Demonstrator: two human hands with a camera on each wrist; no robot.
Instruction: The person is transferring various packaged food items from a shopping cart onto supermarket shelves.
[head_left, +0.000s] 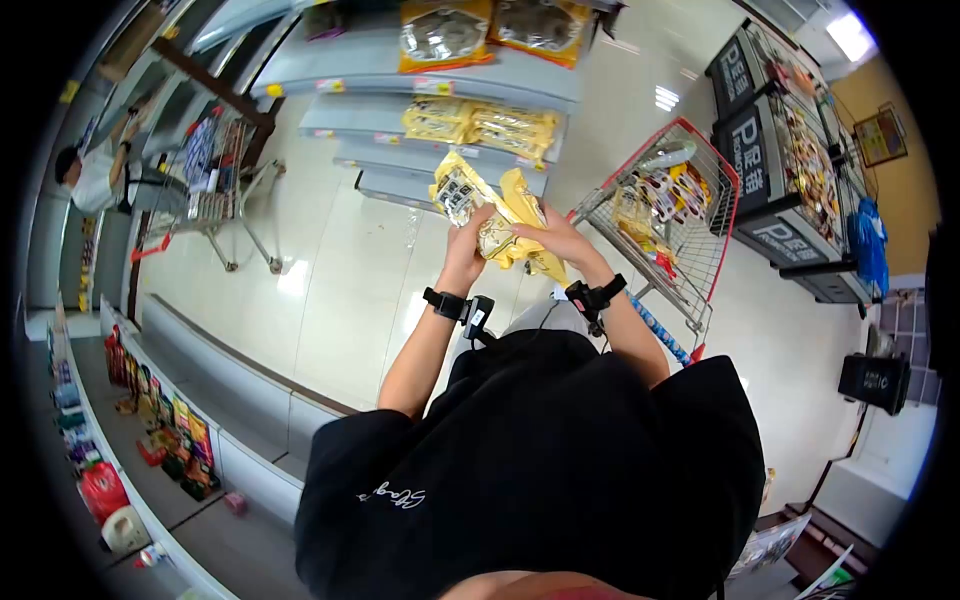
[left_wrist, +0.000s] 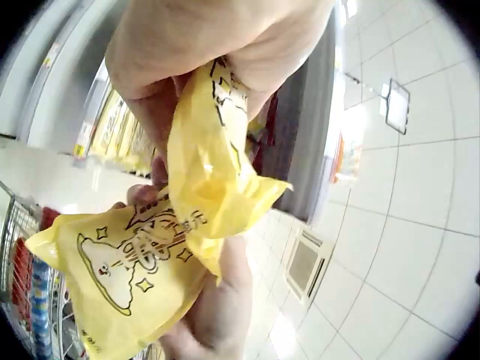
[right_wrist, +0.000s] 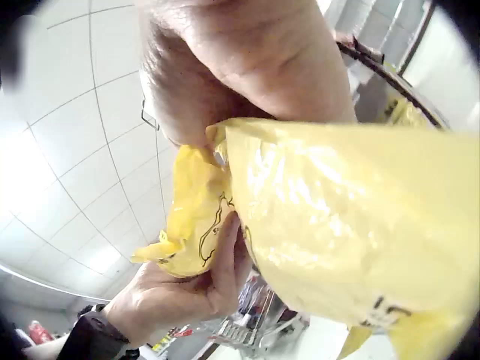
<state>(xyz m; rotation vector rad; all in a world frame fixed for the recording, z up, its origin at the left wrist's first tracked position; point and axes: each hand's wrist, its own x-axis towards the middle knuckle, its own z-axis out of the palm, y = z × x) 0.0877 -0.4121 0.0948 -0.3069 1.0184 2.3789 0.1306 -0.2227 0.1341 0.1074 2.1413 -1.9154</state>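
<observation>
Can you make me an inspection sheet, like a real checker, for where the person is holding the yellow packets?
Surface: pale shelves, holding shelf packs
Job's things: left packet and right packet, both yellow with dark printing, held up off the shelves
Clutter: red-rimmed trolley, with mixed goods inside
Grips: left grip holds the left packet; right grip holds the right packet
Cables: thin dark cord near the right wrist
Surroundings: shiny pale floor, another person near a second trolley
</observation>
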